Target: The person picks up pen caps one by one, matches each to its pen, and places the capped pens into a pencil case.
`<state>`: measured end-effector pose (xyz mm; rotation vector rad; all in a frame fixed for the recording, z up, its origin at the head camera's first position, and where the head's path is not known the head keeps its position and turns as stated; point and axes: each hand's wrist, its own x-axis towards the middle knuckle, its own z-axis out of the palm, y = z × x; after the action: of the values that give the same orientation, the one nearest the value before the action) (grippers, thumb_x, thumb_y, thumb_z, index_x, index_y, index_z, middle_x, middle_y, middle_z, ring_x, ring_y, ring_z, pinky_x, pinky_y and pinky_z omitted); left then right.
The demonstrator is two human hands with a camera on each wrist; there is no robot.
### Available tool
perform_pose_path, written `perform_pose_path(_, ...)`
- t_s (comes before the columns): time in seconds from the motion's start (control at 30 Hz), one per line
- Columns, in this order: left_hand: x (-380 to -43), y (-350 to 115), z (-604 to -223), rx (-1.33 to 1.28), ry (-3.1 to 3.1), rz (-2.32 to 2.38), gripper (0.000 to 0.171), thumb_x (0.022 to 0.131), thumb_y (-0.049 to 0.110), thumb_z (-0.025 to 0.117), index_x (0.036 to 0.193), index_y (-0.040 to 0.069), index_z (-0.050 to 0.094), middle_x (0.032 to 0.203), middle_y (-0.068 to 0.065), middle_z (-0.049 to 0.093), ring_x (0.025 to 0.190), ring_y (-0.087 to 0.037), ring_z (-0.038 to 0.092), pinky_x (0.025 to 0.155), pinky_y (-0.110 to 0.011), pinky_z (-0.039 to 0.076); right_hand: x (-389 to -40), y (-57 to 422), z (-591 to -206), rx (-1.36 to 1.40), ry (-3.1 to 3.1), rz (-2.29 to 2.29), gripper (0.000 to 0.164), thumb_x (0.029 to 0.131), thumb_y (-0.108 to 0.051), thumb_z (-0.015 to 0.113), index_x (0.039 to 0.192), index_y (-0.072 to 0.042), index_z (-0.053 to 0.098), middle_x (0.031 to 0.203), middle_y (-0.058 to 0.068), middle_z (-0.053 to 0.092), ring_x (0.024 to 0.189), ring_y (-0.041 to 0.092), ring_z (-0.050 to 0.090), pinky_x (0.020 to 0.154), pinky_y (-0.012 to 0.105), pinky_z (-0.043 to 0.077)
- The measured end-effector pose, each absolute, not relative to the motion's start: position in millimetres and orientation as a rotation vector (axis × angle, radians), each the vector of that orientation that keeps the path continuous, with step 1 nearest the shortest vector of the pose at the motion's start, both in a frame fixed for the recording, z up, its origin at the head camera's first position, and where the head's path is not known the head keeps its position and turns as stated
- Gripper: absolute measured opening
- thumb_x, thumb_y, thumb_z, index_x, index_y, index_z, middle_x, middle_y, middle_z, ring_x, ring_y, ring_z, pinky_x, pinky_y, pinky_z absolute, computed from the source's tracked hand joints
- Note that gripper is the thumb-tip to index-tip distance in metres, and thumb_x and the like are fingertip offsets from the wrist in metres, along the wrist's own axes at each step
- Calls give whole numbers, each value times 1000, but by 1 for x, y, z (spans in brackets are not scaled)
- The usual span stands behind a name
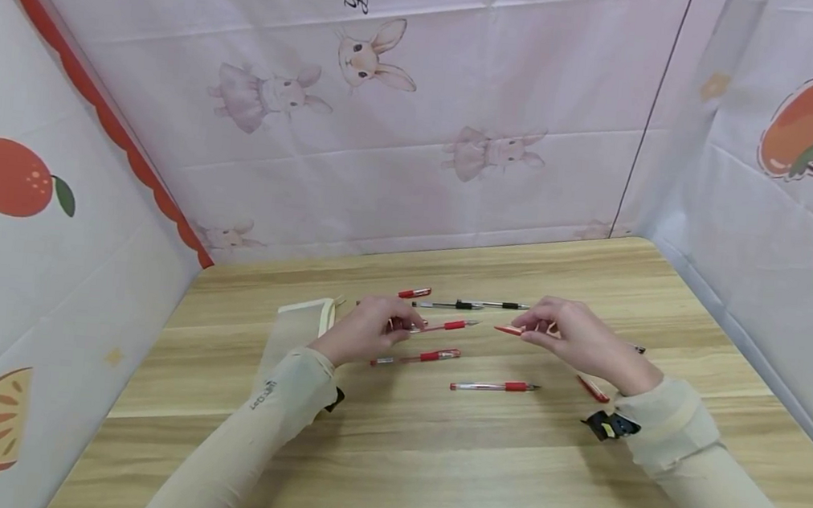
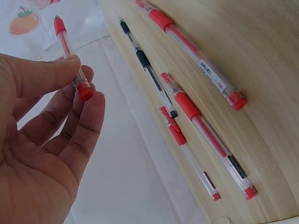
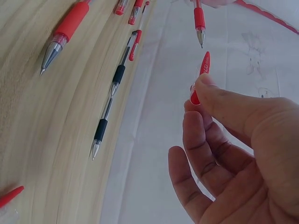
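Note:
My left hand (image 1: 367,331) pinches a red gel pen (image 2: 65,42) near its back end, between thumb and fingers. The pen's bare metal tip points right, toward my other hand. My right hand (image 1: 576,341) pinches a red pen cap (image 3: 204,70) between thumb and fingertips. In the right wrist view a small gap separates the cap from the pen tip (image 3: 201,35). Below the hands lie a capped red pen (image 1: 415,358) and an uncapped red pen (image 1: 495,387). A loose red cap (image 1: 593,389) lies beneath my right wrist.
Two uncapped black pens (image 3: 119,74) lie end to end behind the hands, near another capped red pen (image 1: 413,292). A pale pouch (image 1: 290,341) lies beside my left forearm. Printed cloth walls (image 1: 413,182) border the wooden table (image 1: 431,466) at the back and sides.

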<state>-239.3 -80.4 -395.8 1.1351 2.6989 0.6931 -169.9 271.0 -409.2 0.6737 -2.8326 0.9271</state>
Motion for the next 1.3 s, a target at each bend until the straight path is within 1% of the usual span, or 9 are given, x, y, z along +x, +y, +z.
perform_pose_path(0.07,-239,-80,-396,1135,2699,693,23,100,2,73,116,17,81,103,4,76,86,-10,63,79,-25,57,-170,269,-410,685,-2830,935,20,100,-10,76,119,-11,80,103,-3,75,88,7,65,83,30,58)
perform_pose_path(0.17,-239,-79,-396,1138,2697,695,24,99,1,73,115,17,81,103,4,76,86,-11,63,79,-25,58,-170,267,-410,699,-2825,932,19,99,-10,76,118,-12,80,102,-4,74,87,6,64,83,30,58)
perform_pose_path(0.4,-240,-76,-397,1180,2669,673,21,100,1,73,117,11,81,109,-4,80,89,-10,66,81,-25,59,-171,261,-410,731,-2818,911,18,99,-9,77,116,-11,80,101,-4,73,87,7,65,81,29,59)
perform_pose_path(0.57,-239,-75,-397,1203,2664,650,22,100,1,71,117,13,81,110,-3,80,87,-10,66,79,-24,58,-172,258,-410,738,-2825,937,19,98,-8,77,116,-11,81,103,-2,73,88,8,65,76,27,56)
perform_pose_path(0.7,-239,-75,-397,1234,2652,642,23,101,0,70,117,12,81,114,-6,80,86,-11,65,76,-25,57,-172,255,-409,764,-2810,944,19,97,-6,77,116,-11,81,101,-1,73,84,8,64,72,25,54)
perform_pose_path(0.77,-239,-74,-396,1250,2642,642,23,101,0,69,118,11,80,116,-7,80,87,-12,65,76,-25,57,-172,254,-410,778,-2808,941,19,97,-7,77,116,-11,81,103,-1,73,85,7,64,72,25,55)
perform_pose_path(1.0,-240,-71,-397,1278,2640,609,24,100,-1,71,118,11,81,118,-2,80,92,-13,68,81,-27,58,-173,250,-410,800,-2841,937,19,98,-9,77,117,-10,81,111,4,75,87,8,65,73,25,55)
perform_pose_path(1.1,-240,-70,-397,1275,2645,590,25,100,1,72,119,13,81,119,1,80,95,-13,70,83,-29,59,-173,247,-410,813,-2843,919,19,98,-8,77,116,-10,81,112,5,75,90,9,66,75,27,56)
perform_pose_path(1.3,-239,-68,-397,1263,2636,591,25,99,1,72,119,12,81,119,2,80,98,-13,70,86,-31,59,-174,241,-409,841,-2846,889,19,96,-10,79,115,-13,82,110,2,75,93,12,68,81,36,61)
